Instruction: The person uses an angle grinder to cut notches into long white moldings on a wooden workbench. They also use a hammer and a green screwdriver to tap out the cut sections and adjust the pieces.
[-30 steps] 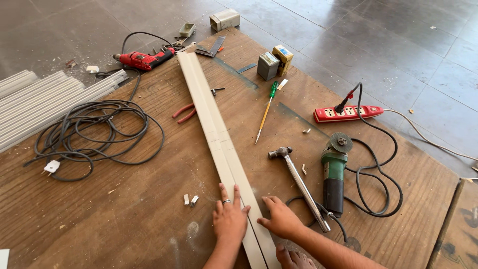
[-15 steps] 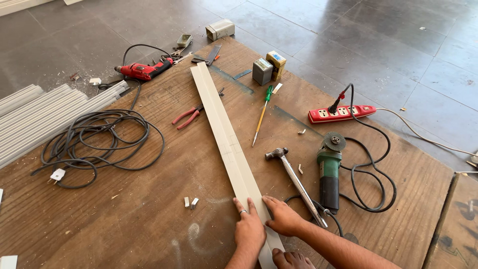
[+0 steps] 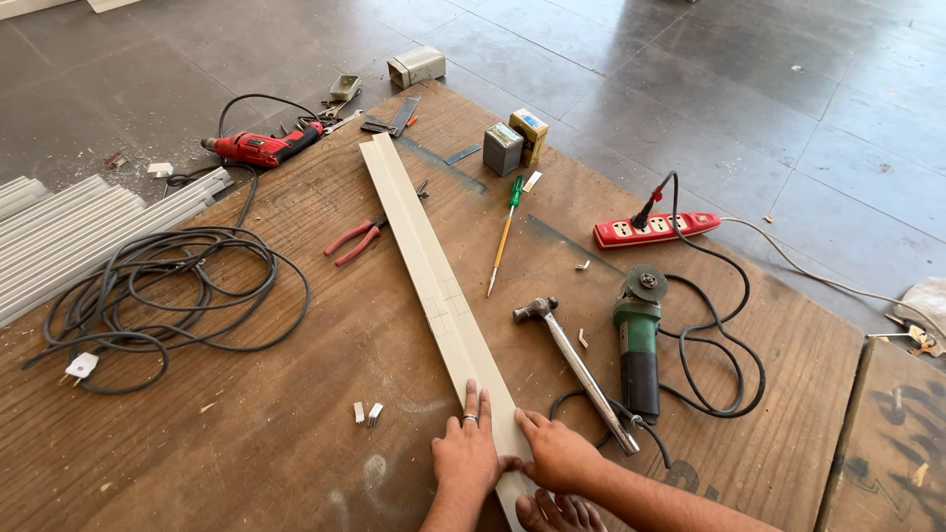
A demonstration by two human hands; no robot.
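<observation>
A long pale plastic strip (image 3: 424,256) lies diagonally on a brown wooden board (image 3: 246,414), from the far edge down to me. My left hand (image 3: 467,451), with a ring on one finger, presses flat on the strip's near end. My right hand (image 3: 557,455) rests beside it on the strip's right edge, fingers spread. Neither hand grips anything. A bare foot (image 3: 552,512) shows just below the hands.
To the right of the strip lie a hammer (image 3: 576,369), a green angle grinder (image 3: 639,340), a green-handled screwdriver (image 3: 504,232) and a red power strip (image 3: 655,229). On the left are red pliers (image 3: 353,240), a coiled black cable (image 3: 168,286), a red drill (image 3: 258,148) and pale slats (image 3: 74,241).
The strip has slid away from me along the board and turned slightly. Both hands stayed on its near end while the view shifted.
</observation>
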